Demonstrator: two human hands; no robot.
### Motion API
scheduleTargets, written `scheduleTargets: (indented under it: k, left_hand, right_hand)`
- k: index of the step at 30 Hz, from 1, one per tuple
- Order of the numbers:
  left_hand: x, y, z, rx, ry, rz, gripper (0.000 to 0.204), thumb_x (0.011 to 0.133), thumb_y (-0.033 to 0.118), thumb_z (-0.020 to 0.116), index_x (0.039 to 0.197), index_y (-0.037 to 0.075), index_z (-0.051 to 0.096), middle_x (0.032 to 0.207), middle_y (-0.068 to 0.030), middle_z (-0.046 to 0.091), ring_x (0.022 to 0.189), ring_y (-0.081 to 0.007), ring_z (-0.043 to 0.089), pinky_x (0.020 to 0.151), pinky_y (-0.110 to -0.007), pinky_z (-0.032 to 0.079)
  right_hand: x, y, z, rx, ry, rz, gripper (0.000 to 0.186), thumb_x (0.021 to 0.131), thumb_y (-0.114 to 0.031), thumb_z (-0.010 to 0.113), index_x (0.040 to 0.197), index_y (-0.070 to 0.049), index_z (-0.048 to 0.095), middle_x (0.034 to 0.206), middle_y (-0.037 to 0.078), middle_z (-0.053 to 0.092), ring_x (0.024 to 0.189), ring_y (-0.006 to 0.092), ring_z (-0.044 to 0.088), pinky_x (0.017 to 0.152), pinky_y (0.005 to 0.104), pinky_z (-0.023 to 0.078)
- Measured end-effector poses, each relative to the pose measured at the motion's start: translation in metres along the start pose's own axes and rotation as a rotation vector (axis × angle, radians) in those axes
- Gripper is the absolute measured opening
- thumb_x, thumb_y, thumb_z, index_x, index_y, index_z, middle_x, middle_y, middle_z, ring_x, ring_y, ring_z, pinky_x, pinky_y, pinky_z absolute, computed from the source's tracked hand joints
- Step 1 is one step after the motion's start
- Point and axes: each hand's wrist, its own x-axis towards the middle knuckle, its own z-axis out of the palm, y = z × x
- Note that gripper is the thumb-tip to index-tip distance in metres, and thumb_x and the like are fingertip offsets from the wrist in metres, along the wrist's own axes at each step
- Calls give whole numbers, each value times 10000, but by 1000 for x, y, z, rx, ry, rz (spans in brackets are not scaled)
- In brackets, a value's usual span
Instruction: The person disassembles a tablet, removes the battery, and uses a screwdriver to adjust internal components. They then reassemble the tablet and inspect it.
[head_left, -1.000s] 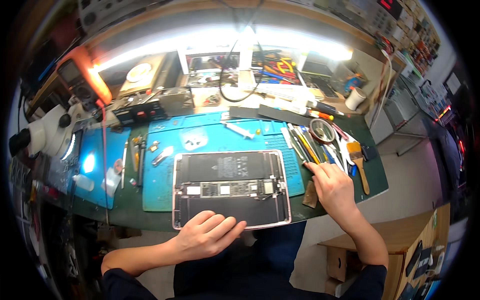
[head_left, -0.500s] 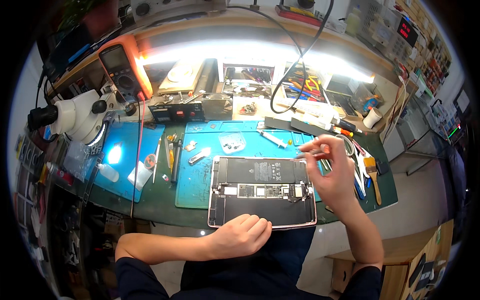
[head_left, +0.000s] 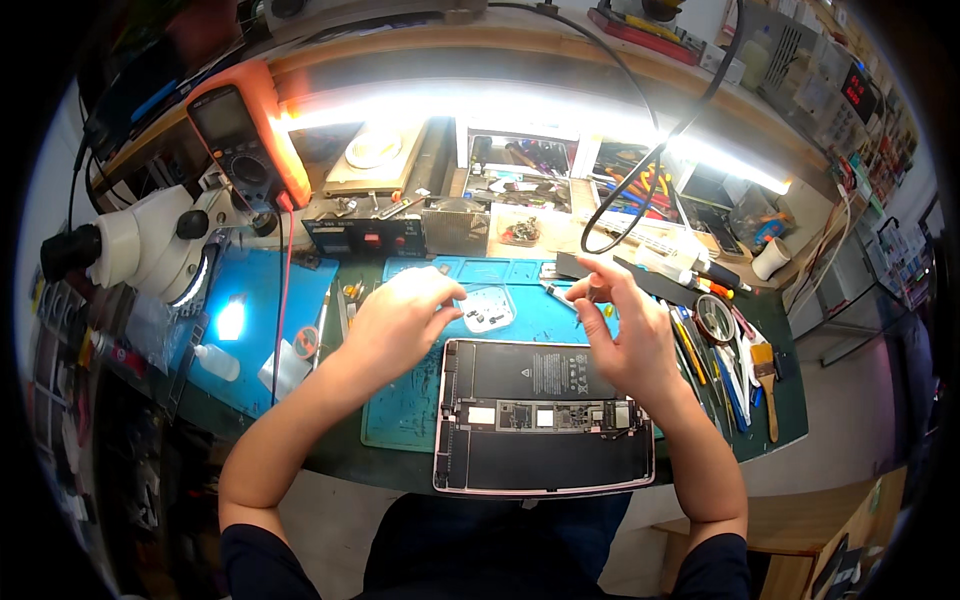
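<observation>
An opened tablet (head_left: pixel 546 458) lies at the bench's front edge, its dark batteries and a strip of circuit board (head_left: pixel 540 416) exposed. Beyond it, on the blue work mat (head_left: pixel 400 415), sits a small clear tray (head_left: pixel 487 308) with several tiny dark parts in it. My left hand (head_left: pixel 405 312) hovers just left of this tray, thumb and fingers apart, with nothing visible between them. Above the tablet's far right corner, my right hand (head_left: pixel 632 335) is closed in a pinch on a thin metal tool, mostly hidden by the fingers. A syringe (head_left: pixel 562 296) lies behind that hand.
Pens, a tape roll (head_left: pixel 714 318) and a wooden-handled brush (head_left: pixel 765 385) crowd the right side. A microscope (head_left: pixel 150 240) and an orange multimeter (head_left: pixel 245 140) stand at the left. A black cable (head_left: pixel 625 185) loops down at the back. A white bottle (head_left: pixel 217 362) rests on the left mat.
My left hand has left the tablet's near edge and moved forward to beside the clear tray. My right hand has shifted slightly left. The view has shifted, so the tablet appears lower and further right.
</observation>
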Motion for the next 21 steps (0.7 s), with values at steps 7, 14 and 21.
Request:
scheduleTargets:
  k: [7,14,21]
  left_hand:
    - [30,-28,14,-145,-181,50,109,876,107,774,956,51,725,946,-104,664,990,-315,644,882,-424,518]
    - [45,-27,8,-162,-369,76,138,850,125,794,967,78,739,951,-100,654,1008,-314,638,894,-417,519]
    - [59,-25,5,-99,-533,111,172,838,180,804,967,86,739,977,-94,659,1025,-312,642,915,-434,511]
  right_hand:
    - [-10,20,-9,-32,70,83,404,940,-34,687,1339,-62,630,955,101,770,879,290,753,798,389,566]
    - [-10,31,-15,-48,105,82,411,934,-22,690,1336,-70,619,933,97,770,847,287,756,765,391,568]
    - [-9,35,-21,-55,136,77,423,929,-16,697,1341,-71,615,921,100,768,833,276,761,740,378,573]
